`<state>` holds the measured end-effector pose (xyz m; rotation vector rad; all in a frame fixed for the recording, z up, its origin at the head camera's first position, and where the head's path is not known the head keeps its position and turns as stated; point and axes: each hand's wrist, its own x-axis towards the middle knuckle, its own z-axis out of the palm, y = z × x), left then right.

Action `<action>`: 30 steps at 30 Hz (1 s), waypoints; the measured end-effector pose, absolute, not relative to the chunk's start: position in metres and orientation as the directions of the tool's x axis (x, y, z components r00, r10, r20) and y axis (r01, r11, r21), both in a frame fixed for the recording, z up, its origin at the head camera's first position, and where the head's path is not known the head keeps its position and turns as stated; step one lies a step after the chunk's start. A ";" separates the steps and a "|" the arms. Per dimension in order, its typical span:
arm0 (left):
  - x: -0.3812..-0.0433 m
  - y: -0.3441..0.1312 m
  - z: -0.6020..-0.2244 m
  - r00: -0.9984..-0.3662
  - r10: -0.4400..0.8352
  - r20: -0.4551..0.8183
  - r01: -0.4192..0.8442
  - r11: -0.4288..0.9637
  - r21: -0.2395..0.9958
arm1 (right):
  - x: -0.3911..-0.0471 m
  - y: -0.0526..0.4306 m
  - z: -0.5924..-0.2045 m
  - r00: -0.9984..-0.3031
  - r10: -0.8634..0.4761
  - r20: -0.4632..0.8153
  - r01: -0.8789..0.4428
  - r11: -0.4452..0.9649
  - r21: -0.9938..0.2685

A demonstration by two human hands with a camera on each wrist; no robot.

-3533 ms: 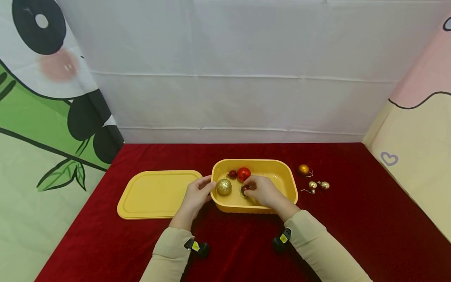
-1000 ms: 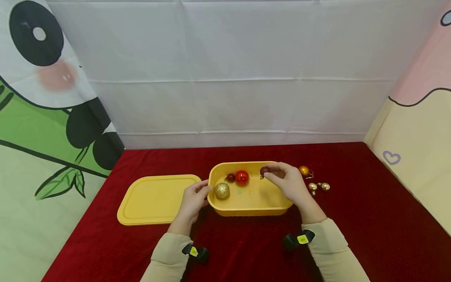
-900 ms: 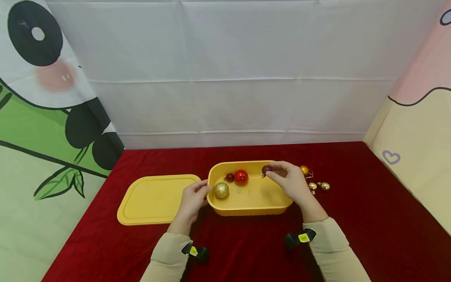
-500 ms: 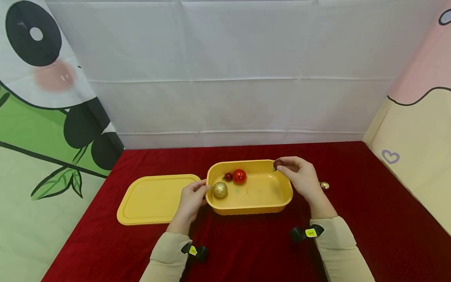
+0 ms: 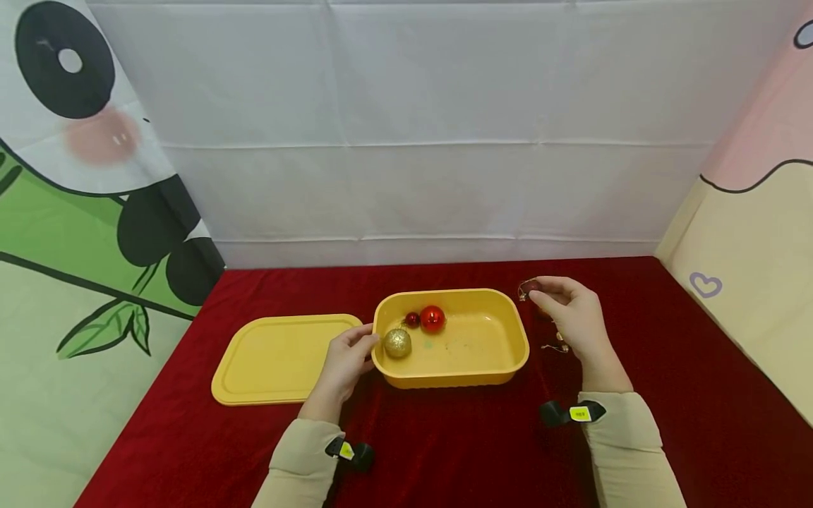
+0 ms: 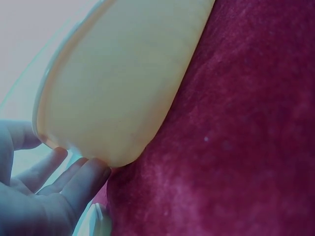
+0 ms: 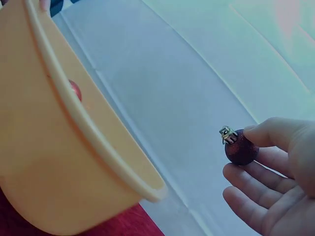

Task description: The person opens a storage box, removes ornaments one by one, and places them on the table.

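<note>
Between the thumb and fingers of my right hand [image 5: 574,317] is a small dark red glittery bauble [image 7: 241,148], its gold cap pointing left, up past the right end of the yellow plastic box [image 5: 457,381]. My left hand [image 5: 343,363] grips that box by its left end, thumb at the rim and fingers against the outer wall [image 6: 113,98]. Inside lie a gold glitter bauble [image 5: 397,343], a shiny red bauble [image 5: 432,319] and a smaller dark red one [image 5: 412,319]. A small gold bauble [image 5: 559,336] shows under my right hand, which hides the other ornaments there.
A flat yellow lid [image 5: 279,360] lies left of the box on the dark red cloth [image 5: 432,444]. Behind the table hangs a white sheet [image 5: 406,176], with printed fabric [image 5: 756,296] along the right side.
My right hand has lifted the dark red bauble out of the box and carried it right, past the box's rim, over the loose gold ornaments. My left hand has stayed on the box.
</note>
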<state>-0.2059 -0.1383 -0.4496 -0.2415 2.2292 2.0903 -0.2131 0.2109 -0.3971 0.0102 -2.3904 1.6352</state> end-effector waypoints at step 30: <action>-0.192 -0.148 -0.447 -0.989 -0.006 -0.147 -0.147 0.085 0.985 | -0.189 0.247 -0.397 -0.933 0.308 0.186 -0.072 0.346 -0.935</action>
